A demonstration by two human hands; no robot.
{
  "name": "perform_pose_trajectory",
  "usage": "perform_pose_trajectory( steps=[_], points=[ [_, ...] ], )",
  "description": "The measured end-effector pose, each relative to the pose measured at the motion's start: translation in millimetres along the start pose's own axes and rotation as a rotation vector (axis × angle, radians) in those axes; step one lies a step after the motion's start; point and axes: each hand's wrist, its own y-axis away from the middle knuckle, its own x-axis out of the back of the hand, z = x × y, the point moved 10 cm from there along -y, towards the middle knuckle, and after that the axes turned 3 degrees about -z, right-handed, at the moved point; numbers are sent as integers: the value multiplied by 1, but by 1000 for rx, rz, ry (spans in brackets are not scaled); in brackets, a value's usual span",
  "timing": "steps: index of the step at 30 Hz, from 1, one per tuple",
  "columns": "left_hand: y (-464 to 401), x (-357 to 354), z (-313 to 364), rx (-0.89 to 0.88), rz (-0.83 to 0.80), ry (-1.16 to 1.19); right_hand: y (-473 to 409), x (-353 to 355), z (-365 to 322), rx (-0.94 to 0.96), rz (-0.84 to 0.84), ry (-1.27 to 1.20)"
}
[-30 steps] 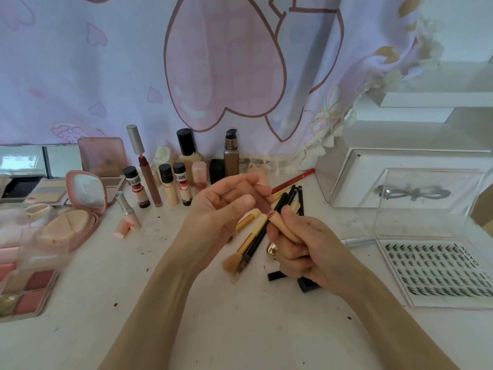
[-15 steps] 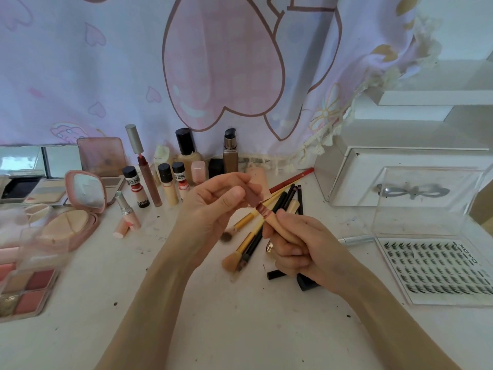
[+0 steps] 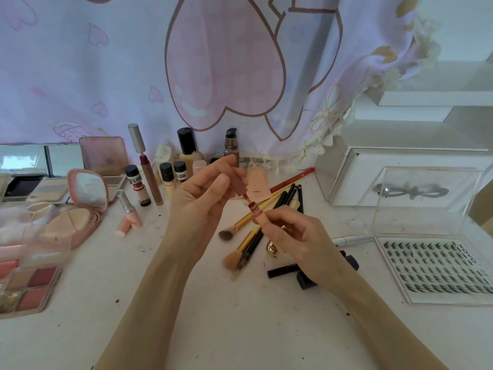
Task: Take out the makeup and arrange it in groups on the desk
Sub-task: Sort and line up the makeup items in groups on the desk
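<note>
Above the white desk (image 3: 240, 329) I hold a slim lip gloss pulled apart. My left hand (image 3: 202, 201) pinches its pink-brown cap (image 3: 238, 182), whose wand stem leads down to the tube. My right hand (image 3: 296, 241) grips the peach tube (image 3: 260, 216) by its threaded neck. Below the hands lie makeup brushes (image 3: 240, 249) and dark pencils (image 3: 289, 196) in a loose pile. Small bottles (image 3: 165, 177) and lipsticks (image 3: 130, 212) stand in a group at the back left.
An open pink compact (image 3: 80, 209) and blush palettes (image 3: 29, 287) sit at the left. At the right stand a clear lash case (image 3: 437, 273) and a white box (image 3: 400, 177). A patterned curtain (image 3: 213, 62) hangs behind. Black tubes (image 3: 285, 271) lie under my right wrist.
The cap and tube were joined between my hands one second ago. My left hand has drawn the cap up and away, baring the wand stem and threaded neck.
</note>
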Motion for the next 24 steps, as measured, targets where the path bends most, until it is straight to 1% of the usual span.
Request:
perform_pose_trajectory(
  steps=[5, 9, 13, 15, 17, 18, 19, 21, 22, 24],
  points=[
    [0, -1, 3, -22, 0, 25, -1, -5, -2, 7, -21, 27],
    [1, -5, 5, -29, 31, 33, -1, -5, -4, 41, -31, 64],
    [3, -11, 10, -48, 7, -11, 0, -6, -4, 36, -36, 57],
    [7, -4, 14, -20, 27, -93, -1, -5, -3, 25, -27, 78],
    [16, 8, 17, 23, 58, -297, -4, -2, -5, 37, -6, 77],
    [21, 16, 18, 43, 70, -460, -6, -1, -8, 49, 6, 77],
    [26, 23, 20, 62, 73, -670, -9, 1, -11, 53, 16, 74],
    [36, 36, 16, 90, 6, -1122, -14, 2, -17, 47, 43, 43],
    [42, 42, 12, 90, -35, -1270, -18, 2, -19, 46, 63, 40],
    [53, 55, 7, 56, -66, -1444, -28, -1, -23, 36, 79, 82]
  ],
)
